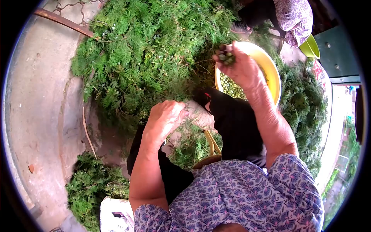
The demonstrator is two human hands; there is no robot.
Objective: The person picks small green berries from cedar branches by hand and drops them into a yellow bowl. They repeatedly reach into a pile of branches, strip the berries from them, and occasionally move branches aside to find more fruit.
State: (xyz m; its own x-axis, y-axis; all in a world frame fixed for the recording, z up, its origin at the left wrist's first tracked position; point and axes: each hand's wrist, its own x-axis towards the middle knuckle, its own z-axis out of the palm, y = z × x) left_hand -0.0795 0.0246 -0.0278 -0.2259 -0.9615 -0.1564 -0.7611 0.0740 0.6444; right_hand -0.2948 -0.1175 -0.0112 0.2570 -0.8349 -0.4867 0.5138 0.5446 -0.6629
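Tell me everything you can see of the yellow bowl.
The yellow bowl is round, smooth and glossy, plastic by its look, with a paler inside. It stands open side up, with feathery green branches all around it. Small round green berries fill the part of its bottom that shows. The right hand, pinching a few berries, hangs over its left rim and hides it there. A black-clad knee covers its lower edge.

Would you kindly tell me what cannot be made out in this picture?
Head view:
- Left hand: its own back hides whatever it grips.
- Yellow bowl: partly covered by the right hand, which pinches green berries.
- Second person: cut off by the top edge.
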